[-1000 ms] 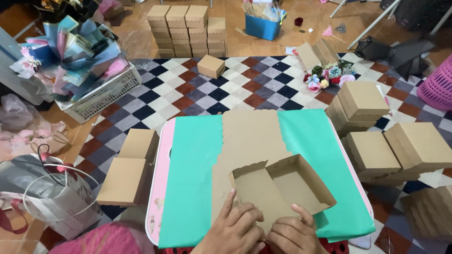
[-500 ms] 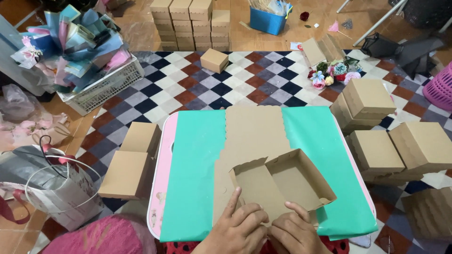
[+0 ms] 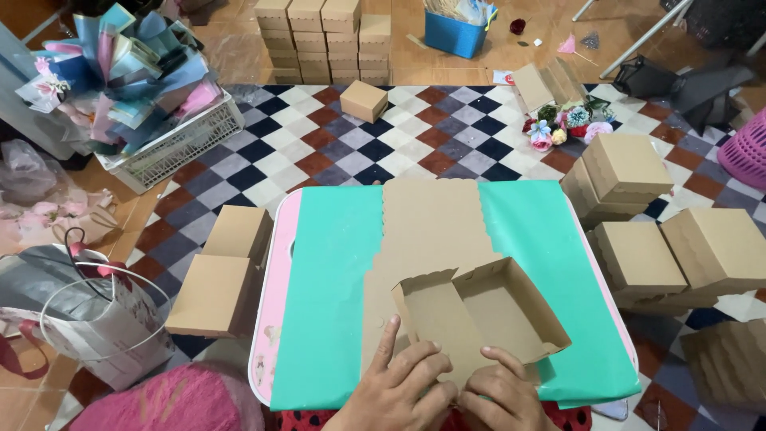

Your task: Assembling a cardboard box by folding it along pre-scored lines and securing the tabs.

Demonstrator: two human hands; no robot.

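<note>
Your left hand (image 3: 396,391) and right hand (image 3: 501,393) press flat, fingers spread, on the half-folded brown cardboard box (image 3: 479,319) on the green-covered worktop (image 3: 327,303). Neither hand grips it. It looks light, stiff and easily creased; hold it by the near flap edges.

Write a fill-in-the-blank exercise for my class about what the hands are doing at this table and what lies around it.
1. Both hands, left hand and right hand, press on a half-folded ____ box.
2. The box lies on a table covered by a sheet coloured ____.
3. The crate on the floor at the top is coloured ____.

Missing words: cardboard; green; blue
</note>
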